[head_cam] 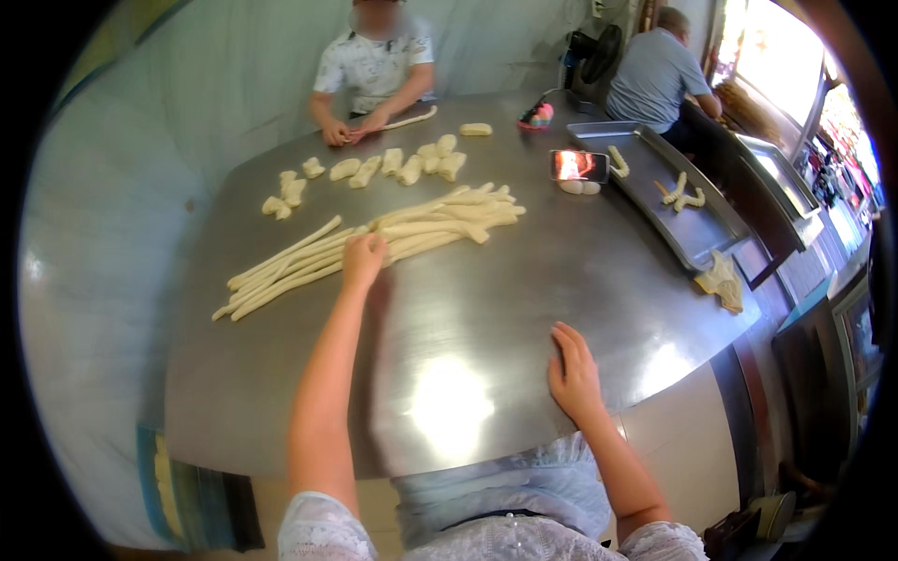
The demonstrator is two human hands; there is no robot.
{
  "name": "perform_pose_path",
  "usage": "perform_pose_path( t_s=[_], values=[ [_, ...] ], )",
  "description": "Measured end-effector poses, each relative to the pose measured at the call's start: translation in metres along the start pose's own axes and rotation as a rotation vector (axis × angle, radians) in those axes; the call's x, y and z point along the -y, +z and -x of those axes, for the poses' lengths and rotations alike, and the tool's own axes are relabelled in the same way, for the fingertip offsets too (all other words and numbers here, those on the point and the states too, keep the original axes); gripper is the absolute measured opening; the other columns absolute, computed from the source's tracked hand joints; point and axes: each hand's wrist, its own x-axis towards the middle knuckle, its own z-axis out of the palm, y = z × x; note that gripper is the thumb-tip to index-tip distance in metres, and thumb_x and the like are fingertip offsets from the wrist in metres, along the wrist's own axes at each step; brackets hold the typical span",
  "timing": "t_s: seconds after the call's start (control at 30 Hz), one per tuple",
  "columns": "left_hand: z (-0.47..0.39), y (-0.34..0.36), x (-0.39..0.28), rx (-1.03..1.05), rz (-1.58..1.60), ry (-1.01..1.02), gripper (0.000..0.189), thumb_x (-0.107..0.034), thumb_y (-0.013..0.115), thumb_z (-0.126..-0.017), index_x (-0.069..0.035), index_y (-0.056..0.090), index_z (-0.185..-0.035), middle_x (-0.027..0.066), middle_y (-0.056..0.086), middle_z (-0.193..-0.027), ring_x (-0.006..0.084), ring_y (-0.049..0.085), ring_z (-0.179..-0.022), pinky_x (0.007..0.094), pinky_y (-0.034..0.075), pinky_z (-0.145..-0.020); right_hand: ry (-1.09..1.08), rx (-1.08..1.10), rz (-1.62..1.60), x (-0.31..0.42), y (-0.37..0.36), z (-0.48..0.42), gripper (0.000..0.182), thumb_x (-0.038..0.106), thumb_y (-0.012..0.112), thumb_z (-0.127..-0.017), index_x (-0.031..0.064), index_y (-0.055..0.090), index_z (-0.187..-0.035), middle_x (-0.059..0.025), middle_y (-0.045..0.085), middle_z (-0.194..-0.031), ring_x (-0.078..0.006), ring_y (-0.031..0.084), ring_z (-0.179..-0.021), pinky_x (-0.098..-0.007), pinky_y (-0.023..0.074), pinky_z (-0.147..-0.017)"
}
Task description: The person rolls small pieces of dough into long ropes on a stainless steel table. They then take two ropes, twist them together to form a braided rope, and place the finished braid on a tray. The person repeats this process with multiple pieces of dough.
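Long pale dough ropes (295,270) lie side by side in a bundle on the metal table (295,393). My left hand (363,259) is at the middle of the bundle, its fingers closed on one or more ropes; exactly which is hidden. Flat on the bare metal near the right front edge rests my right hand (577,372), empty, its fingers a little apart. Beyond the bundle lie several short dough pieces (365,172) in a loose row, and one piece (476,130) lies apart from them.
Across the table a person's hands (351,133) work a thin dough rope (410,120). A metal tray (673,242) with twisted dough pieces (677,189) stands at right, a crumpled plastic glove (722,282) by its corner. A phone (579,167) leans beside the tray. Another person (656,77) sits behind.
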Motion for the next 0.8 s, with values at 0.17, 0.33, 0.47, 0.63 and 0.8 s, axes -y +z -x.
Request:
perform_pose_path(
  t_s=[0.17, 0.33, 0.47, 0.63, 0.8],
  values=[
    [-0.033, 0.031, -0.014, 0.053, -0.199, -0.356, 0.051, -0.047, 0.075, -0.08, -0.001, 0.068, -0.101, 0.0184, 0.07, -0.1, 0.0351, 0.064, -0.099, 0.0449, 0.051, -0.09, -0.028, -0.07, -0.009, 0.008, 0.006, -0.008, 0.042, 0.001, 0.062, -0.086, -0.0012, 0.057, -0.127, -0.0196, 0.058, -0.132, -0.0375, 0.057, -0.119, -0.0452, 0.0477, -0.099],
    [-0.033, 0.018, -0.071, -0.085, 0.068, -0.004, 0.031, -0.025, 0.075, -0.085, -0.003, 0.058, -0.097, 0.0078, 0.063, -0.094, 0.0242, 0.062, -0.086, 0.0364, 0.052, -0.079, -0.013, -0.092, -0.094, 0.0, 0.007, -0.007, 0.04, 0.001, 0.062, -0.086, -0.0014, 0.056, -0.125, -0.0211, 0.059, -0.129, -0.0381, 0.058, -0.116, -0.0451, 0.0484, -0.098],
    [0.004, -0.041, -0.176, -0.031, 0.697, 0.246, 0.014, -0.005, 0.066, -0.09, -0.003, 0.06, -0.103, 0.0036, 0.059, -0.102, 0.0124, 0.058, -0.091, 0.0263, 0.049, -0.078, 0.054, -0.121, -0.155, -0.005, 0.005, -0.005, 0.044, 0.001, 0.062, -0.086, -0.0017, 0.055, -0.129, -0.0216, 0.057, -0.132, -0.0386, 0.056, -0.12, -0.0449, 0.0472, -0.101],
    [0.116, -0.11, -0.183, 0.196, 0.642, 0.362, 0.021, 0.004, 0.06, -0.09, -0.005, 0.062, -0.109, 0.0031, 0.054, -0.117, 0.0118, 0.055, -0.101, 0.0248, 0.047, -0.084, 0.055, -0.273, -0.154, 0.003, -0.007, -0.008, 0.053, -0.001, 0.06, -0.085, 0.0028, 0.053, -0.138, -0.019, 0.053, -0.139, -0.0372, 0.05, -0.13, -0.0503, 0.0386, -0.112],
    [0.242, -0.099, -0.108, 0.414, 0.244, 0.436, 0.037, -0.003, 0.063, -0.086, -0.006, 0.063, -0.123, 0.0144, 0.059, -0.129, 0.0321, 0.054, -0.125, 0.0403, 0.044, -0.105, -0.16, 0.212, -0.036, -0.012, -0.006, -0.014, 0.061, -0.004, 0.055, -0.084, 0.012, 0.053, -0.142, -0.0155, 0.046, -0.148, -0.0342, 0.042, -0.139, -0.0543, 0.0274, -0.119]
  ],
)
